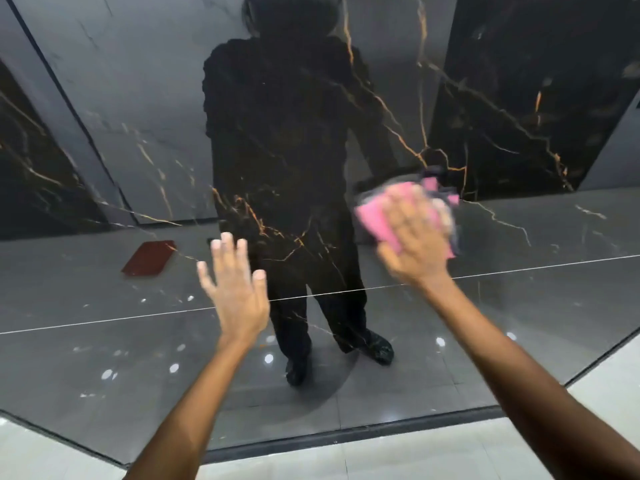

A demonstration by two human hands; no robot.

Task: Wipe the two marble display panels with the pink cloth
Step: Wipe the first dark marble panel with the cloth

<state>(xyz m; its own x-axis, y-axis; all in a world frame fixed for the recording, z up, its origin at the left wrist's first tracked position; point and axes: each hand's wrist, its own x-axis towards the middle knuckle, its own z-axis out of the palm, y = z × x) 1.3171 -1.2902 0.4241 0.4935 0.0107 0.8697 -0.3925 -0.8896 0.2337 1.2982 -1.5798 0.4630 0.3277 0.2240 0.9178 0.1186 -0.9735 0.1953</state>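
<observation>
I press the soft, light pink cloth (pixel 377 220) flat under my spread right hand (pixel 415 244) against the glossy, likely slippery marble panel (pixel 138 133), best held by palm pressure, though blurred, while my left hand (pixel 235 289), fingers open, hovers empty left of the cloth.

You stand on pale floor tiles (pixel 450 455); a dark strip (pixel 346 436) runs along their edge, under bright ceiling lights.

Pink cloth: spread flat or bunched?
Bunched. The pink cloth shows crumpled folds around the right hand, which presses it to the marble panel. Motion blur hides finer detail.
</observation>
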